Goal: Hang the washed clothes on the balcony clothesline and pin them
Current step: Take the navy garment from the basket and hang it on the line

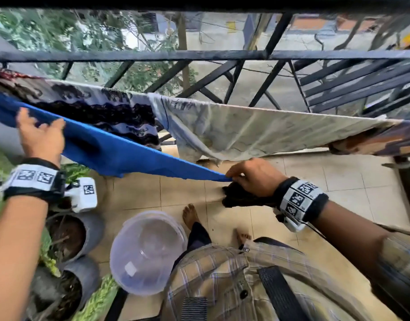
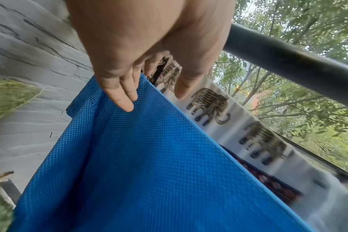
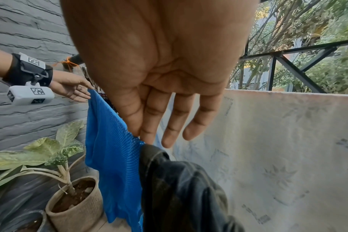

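Right, nearest me the tub (image 1: 146, 253) sits on the tiles by my feet. My right hand (image 1: 252, 178) pinches the blue cloth (image 1: 120, 151) at one end, with a dark garment (image 1: 238, 198) bunched under the same fingers. If that pinch loosens, I'd say both drop to the floor. Further out, my left hand (image 1: 40, 135) has its fingers lying nearly straight along the blue edge; I can't tell if the thumb clamps it. The cloth is stretched between my hands, not yet pinned. Beyond it, the elephant print (image 2: 209, 100) and pale sheet (image 1: 268, 133) hang on the line by the railing (image 1: 199, 55). Tugging sideways could drag them.
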Tool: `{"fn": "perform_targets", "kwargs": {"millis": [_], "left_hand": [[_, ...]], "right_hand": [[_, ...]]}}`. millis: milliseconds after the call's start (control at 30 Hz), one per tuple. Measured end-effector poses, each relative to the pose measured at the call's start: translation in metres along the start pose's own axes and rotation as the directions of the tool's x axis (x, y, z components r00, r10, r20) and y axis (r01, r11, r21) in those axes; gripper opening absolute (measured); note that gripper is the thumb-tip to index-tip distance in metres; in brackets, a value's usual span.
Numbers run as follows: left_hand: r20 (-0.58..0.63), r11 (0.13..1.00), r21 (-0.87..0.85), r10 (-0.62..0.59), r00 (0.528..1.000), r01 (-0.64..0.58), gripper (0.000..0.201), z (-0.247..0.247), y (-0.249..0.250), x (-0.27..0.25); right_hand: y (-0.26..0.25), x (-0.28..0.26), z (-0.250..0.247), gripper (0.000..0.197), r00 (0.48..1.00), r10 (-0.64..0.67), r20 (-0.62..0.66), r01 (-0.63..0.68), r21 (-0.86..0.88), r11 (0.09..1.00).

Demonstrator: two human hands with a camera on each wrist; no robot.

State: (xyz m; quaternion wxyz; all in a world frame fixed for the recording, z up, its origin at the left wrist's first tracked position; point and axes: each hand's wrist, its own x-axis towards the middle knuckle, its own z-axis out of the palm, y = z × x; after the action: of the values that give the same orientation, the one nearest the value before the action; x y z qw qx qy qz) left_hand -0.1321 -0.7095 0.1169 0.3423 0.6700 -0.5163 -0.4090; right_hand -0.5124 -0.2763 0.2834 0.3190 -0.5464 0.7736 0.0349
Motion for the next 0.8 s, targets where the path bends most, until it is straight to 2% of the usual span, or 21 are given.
{"fn": "perform_targets", "kwargs": {"millis": [33, 100, 133, 200, 267, 333, 467, 667, 733, 800], "left_hand": [[0.043, 1.000, -0.031, 0.006, 0.999, -0.004, 0.063, 0.009, 0.064, -0.096], [0.058, 0.992, 0.061, 0.103, 0.993, -0.107, 0.062, 0.014, 0.095, -0.177], [0.055, 0.992, 0.039, 0.118, 0.992, -0.120, 0.061, 0.013, 0.090, -0.194], [0.139, 0.994, 0.026, 0.100, 0.985, -0.104, 0.055, 0.019, 0.079, -0.235], [0.244, 0.991, 0.075, 0.092, 0.965, -0.114, 0.048, 0.026, 0.074, -0.281], [0.323, 0.983, 0.131, 0.082, 0.943, -0.130, 0.043, 0.032, 0.065, -0.333], [0.340, 0.978, 0.157, 0.077, 0.937, -0.138, 0.036, 0.036, 0.044, -0.424], [0.353, 0.981, 0.187, -0.020, 0.935, -0.049, 0.028, 0.015, -0.002, -0.543], [0.315, 0.984, 0.179, -0.042, 0.948, -0.016, 0.027, 0.001, -0.023, -0.580], [0.241, 0.977, 0.195, -0.130, 0.962, 0.084, 0.028, -0.016, -0.048, -0.616]], "right_hand": [[0.002, -0.001, -0.001, 0.039, 1.000, -0.013, -0.006, 0.013, -0.009, 1.000], [0.005, -0.002, -0.005, 0.042, 0.999, -0.035, -0.017, 0.035, -0.020, 0.999], [0.006, -0.005, -0.009, 0.044, 0.998, -0.052, -0.021, 0.052, -0.015, 0.999], [0.009, -0.012, -0.017, 0.042, 0.995, -0.087, -0.048, 0.088, 0.009, 0.996], [0.013, -0.017, -0.024, 0.049, 0.987, -0.131, -0.094, 0.134, 0.025, 0.991], [0.017, -0.021, -0.028, 0.045, 0.970, -0.207, -0.123, 0.213, 0.036, 0.976], [0.010, -0.029, -0.030, 0.030, 0.935, -0.325, -0.139, 0.332, 0.025, 0.943], [-0.023, -0.065, 0.014, 0.025, 0.845, -0.534, 0.021, 0.535, -0.048, 0.844], [-0.034, -0.076, 0.042, 0.026, 0.813, -0.569, 0.127, 0.578, -0.052, 0.814], [-0.047, -0.088, 0.075, 0.027, 0.774, -0.591, 0.227, 0.620, -0.082, 0.781]]}}
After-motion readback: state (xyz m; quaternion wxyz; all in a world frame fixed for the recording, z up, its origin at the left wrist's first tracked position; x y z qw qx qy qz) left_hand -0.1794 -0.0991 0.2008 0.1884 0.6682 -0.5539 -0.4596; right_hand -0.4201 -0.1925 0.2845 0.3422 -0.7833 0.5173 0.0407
